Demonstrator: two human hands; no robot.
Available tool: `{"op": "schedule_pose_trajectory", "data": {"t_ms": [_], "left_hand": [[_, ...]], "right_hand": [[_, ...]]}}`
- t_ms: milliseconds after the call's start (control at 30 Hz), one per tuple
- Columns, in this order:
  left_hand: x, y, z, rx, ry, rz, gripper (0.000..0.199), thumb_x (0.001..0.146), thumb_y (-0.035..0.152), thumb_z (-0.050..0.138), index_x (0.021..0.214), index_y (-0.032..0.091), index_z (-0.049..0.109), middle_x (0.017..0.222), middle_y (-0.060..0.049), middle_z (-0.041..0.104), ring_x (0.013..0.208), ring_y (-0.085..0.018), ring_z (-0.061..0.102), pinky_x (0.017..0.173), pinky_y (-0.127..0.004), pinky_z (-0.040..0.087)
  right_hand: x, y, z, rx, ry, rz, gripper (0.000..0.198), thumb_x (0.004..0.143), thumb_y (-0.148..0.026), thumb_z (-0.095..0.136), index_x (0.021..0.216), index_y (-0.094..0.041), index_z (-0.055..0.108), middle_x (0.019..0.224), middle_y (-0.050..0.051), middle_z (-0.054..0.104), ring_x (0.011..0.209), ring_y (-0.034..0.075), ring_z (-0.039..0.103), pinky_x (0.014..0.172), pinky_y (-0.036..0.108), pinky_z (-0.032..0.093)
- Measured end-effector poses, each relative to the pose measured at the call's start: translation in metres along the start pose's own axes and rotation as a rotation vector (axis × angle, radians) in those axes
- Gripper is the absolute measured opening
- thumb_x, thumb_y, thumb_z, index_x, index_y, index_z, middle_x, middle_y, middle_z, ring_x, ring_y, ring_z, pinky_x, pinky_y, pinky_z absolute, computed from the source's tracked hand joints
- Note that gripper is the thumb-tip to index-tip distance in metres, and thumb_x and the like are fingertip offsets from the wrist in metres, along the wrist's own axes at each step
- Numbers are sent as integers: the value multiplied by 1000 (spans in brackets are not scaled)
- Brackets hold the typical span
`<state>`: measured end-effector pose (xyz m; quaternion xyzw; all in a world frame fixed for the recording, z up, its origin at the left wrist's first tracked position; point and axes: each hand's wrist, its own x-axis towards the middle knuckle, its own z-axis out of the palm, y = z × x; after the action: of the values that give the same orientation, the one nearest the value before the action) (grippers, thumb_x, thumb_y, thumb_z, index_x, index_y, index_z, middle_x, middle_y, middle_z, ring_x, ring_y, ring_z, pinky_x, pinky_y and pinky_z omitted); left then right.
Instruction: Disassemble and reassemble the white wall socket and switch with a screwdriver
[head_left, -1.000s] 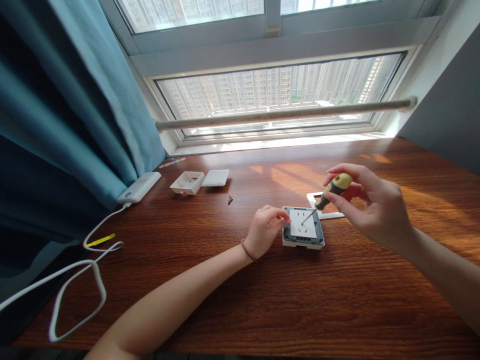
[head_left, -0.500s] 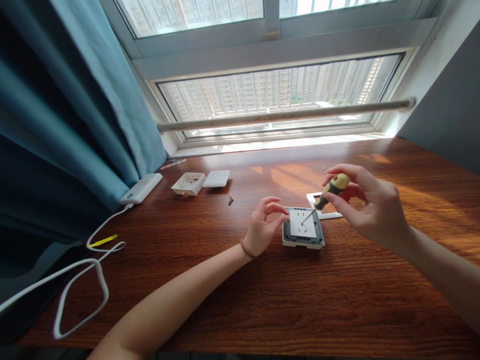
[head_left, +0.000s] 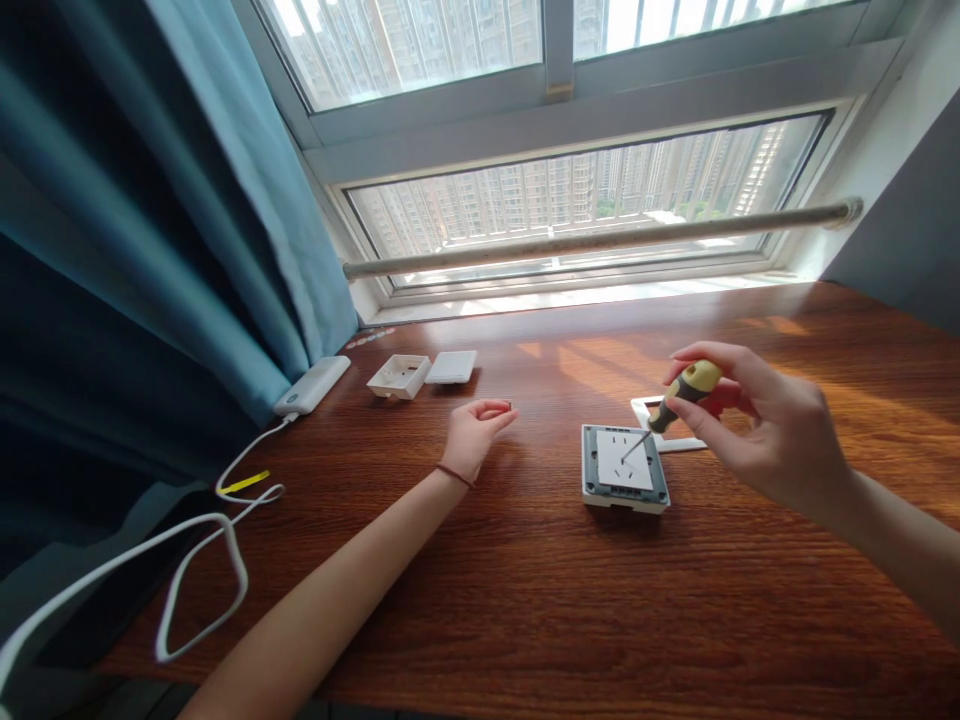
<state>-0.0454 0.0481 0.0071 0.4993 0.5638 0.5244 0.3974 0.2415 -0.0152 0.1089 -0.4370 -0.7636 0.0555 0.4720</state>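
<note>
Head view: withdrew left hand from socket on table, fingertips pinched, perhaps on something tiny; kept screwdriver in curled right hand, tip at socket's centre, leaving socket unsteadied.

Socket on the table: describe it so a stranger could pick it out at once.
Start at the brown table below the window; find the right hand holding a screwdriver. The screwdriver's tip points down at the socket, just left of that hand. Unlike the hollow white frame behind it, the socket has a white slotted face with a grey surround.
</note>
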Motion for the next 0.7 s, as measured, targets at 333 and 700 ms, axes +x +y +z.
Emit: {"op": "schedule_pose_trajectory", "data": {"t_ms": [333, 700], "left_hand": [[18, -15, -39, 712, 151, 115, 17, 68, 29, 66, 80, 20, 72, 80, -5, 70, 79, -21, 63, 81, -34, 46], [7, -5, -31, 1224, 101, 258, 18, 79, 34, 55, 71, 22, 66, 77, -5, 66, 86, -25, 54, 72, -34, 41]], "right_hand": [[-2, -1, 0, -88, 28, -81, 28, 76, -18, 62, 103, -18, 56, 78, 2, 65, 58, 14, 63, 56, 27, 52], [-1, -4, -1, -128, 29, -141, 26, 75, -15, 63, 100, -18, 55, 76, 1, 65, 57, 12, 62, 53, 23, 49]]}}
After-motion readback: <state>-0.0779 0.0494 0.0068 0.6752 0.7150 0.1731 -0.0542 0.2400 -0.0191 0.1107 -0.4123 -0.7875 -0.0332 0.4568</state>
